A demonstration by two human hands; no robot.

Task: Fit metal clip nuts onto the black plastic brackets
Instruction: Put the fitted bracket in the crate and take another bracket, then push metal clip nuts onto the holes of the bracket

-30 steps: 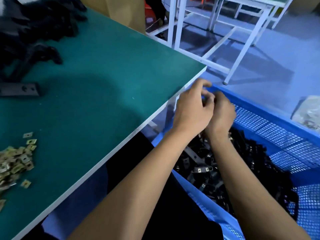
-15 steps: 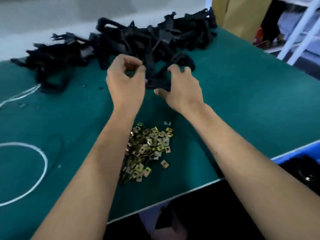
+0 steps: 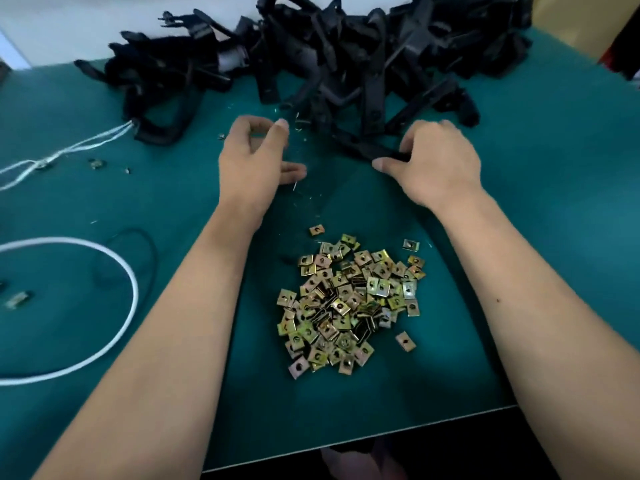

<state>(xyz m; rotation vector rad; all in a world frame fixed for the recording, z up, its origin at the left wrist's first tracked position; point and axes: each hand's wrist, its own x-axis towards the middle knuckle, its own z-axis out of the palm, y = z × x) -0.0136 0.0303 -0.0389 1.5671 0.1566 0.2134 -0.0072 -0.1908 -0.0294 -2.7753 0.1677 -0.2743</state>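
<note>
Two bare hands reached over the green surface (image 3: 554, 202) in the head view. The right hand (image 3: 438, 161) gripped a black plastic bracket (image 3: 367, 148) at the near edge of the heap of black plastic brackets (image 3: 346, 57). The left hand (image 3: 254, 161) hovered with fingers (image 3: 280, 128) loosely curled, holding nothing visible. Between the forearms lay a pile of brass-coloured square metal clip nuts (image 3: 346, 303). A white cord loop (image 3: 114, 271) lay at left.
</note>
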